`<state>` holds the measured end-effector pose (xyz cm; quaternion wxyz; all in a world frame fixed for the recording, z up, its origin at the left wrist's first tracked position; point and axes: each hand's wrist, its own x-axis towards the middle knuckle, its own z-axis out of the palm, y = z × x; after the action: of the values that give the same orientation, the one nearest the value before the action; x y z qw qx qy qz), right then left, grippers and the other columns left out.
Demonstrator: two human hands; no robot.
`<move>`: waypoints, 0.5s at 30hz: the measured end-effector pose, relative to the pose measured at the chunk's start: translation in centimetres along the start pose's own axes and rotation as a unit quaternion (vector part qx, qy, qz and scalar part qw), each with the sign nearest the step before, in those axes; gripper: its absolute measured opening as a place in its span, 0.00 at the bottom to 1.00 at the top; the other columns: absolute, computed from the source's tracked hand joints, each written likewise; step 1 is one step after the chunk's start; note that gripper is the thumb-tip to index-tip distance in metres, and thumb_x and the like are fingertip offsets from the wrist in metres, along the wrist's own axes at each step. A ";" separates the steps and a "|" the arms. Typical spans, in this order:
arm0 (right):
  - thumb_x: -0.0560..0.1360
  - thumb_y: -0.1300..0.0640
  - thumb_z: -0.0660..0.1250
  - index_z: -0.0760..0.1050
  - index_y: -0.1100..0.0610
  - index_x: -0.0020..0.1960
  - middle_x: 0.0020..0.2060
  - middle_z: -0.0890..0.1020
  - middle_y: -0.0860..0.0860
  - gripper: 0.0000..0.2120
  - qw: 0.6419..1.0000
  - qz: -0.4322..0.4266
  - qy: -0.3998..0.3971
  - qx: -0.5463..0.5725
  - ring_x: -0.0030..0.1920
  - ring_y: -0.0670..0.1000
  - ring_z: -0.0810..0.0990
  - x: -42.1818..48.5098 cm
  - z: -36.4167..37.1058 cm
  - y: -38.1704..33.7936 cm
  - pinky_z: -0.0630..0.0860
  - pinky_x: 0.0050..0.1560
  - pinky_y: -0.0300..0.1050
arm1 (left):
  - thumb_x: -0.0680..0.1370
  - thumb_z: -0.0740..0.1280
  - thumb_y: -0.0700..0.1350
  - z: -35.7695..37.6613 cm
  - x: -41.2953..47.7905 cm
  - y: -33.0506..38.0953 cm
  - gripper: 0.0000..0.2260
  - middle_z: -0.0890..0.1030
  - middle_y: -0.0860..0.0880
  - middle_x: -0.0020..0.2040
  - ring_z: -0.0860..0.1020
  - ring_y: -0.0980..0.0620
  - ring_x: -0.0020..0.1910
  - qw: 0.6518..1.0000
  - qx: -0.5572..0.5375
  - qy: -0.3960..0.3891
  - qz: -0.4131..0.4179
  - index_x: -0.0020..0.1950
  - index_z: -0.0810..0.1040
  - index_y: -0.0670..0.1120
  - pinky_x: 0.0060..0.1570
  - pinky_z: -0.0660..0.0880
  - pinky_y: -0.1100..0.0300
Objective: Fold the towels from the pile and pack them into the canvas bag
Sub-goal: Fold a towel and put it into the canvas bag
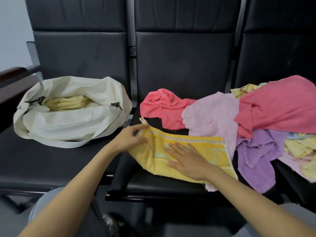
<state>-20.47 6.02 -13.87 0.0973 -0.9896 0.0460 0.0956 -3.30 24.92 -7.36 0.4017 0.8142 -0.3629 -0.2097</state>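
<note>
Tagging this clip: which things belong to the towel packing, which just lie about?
Job: yellow patterned terry towel, left hand gripping, right hand pressing it; cream canvas bag; folded pale-yellow towels inside; loose pile of coloured towels.
Lying about: black padded bench seats; dark armrest.

Head view, looking down, close over seats (51, 159)
</note>
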 end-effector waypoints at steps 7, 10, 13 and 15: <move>0.80 0.50 0.59 0.69 0.49 0.70 0.68 0.73 0.45 0.19 0.956 0.010 0.085 0.280 0.68 0.45 0.70 -0.6 -1.7 0.2 0.66 0.65 0.35 | 0.67 0.71 0.42 3.1 -0.2 7.0 0.32 0.76 0.50 0.65 0.78 0.54 0.58 0.987 -0.132 -0.090 0.022 0.70 0.71 0.58 0.58 0.77 0.56; 0.81 0.62 0.56 0.76 0.54 0.52 0.52 0.83 0.56 0.11 0.809 0.192 0.201 0.518 0.48 0.53 0.79 -1.6 -4.0 2.8 0.74 0.45 0.41 | 0.71 0.69 0.38 6.6 0.3 10.1 0.31 0.71 0.51 0.68 0.76 0.54 0.59 0.988 -0.088 -0.125 0.037 0.72 0.69 0.57 0.55 0.76 0.61; 0.83 0.50 0.54 0.75 0.59 0.50 0.43 0.82 0.58 0.16 0.703 0.290 0.185 0.622 0.41 0.56 0.80 -4.3 -5.8 5.6 0.78 0.43 0.48 | 0.72 0.68 0.38 10.5 1.0 12.1 0.31 0.69 0.51 0.70 0.74 0.51 0.61 0.987 -0.048 -0.147 0.045 0.73 0.68 0.54 0.52 0.73 0.63; 0.83 0.45 0.54 0.75 0.60 0.49 0.41 0.81 0.58 0.20 0.695 0.311 0.168 0.626 0.41 0.57 0.80 -5.8 -6.0 6.7 0.79 0.44 0.52 | 0.74 0.67 0.37 12.6 1.2 12.6 0.30 0.70 0.50 0.69 0.76 0.54 0.54 0.982 -0.053 -0.174 0.040 0.75 0.65 0.51 0.45 0.75 0.65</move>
<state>-25.77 -1.30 -8.19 0.6501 -0.6285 0.4157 -0.0980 -15.83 12.49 -4.64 0.3828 0.7279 -0.4477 -0.3511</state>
